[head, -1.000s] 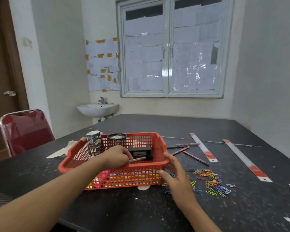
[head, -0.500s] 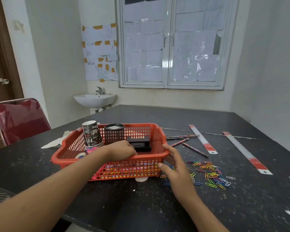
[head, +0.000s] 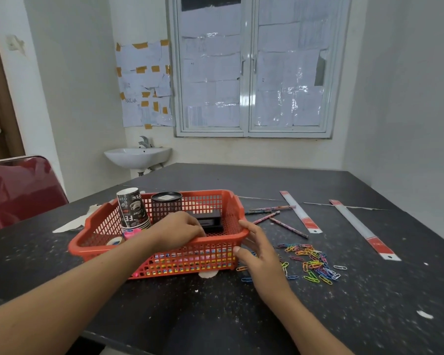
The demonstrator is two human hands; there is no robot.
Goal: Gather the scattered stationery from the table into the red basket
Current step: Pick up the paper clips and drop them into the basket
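Note:
The red basket (head: 205,193) stands on the dark table and holds a stack of paper cups (head: 132,211), a black mesh pen pot (head: 166,204), a black box (head: 212,221) and a tape roll (head: 114,241). My left hand (head: 177,230) is inside it beside the black box, fingers loosely bent, and I see nothing in them. With straight fingers, my right hand (head: 259,252) touches the basket's right end. To the right lie several pencils (head: 267,217), two long rulers (head: 300,212) (head: 364,229) and a heap of coloured paper clips (head: 310,260).
A red chair (head: 18,188) stands at the table's left side. A scrap of white paper (head: 72,224) lies left of the basket. A sink (head: 139,156) hangs on the far wall, and a wall runs close along the table's right edge.
A pencil stuck out of my left hand's fingers a second ago; none shows there now. The right hand has stayed at the basket's end. My view has shifted slightly.

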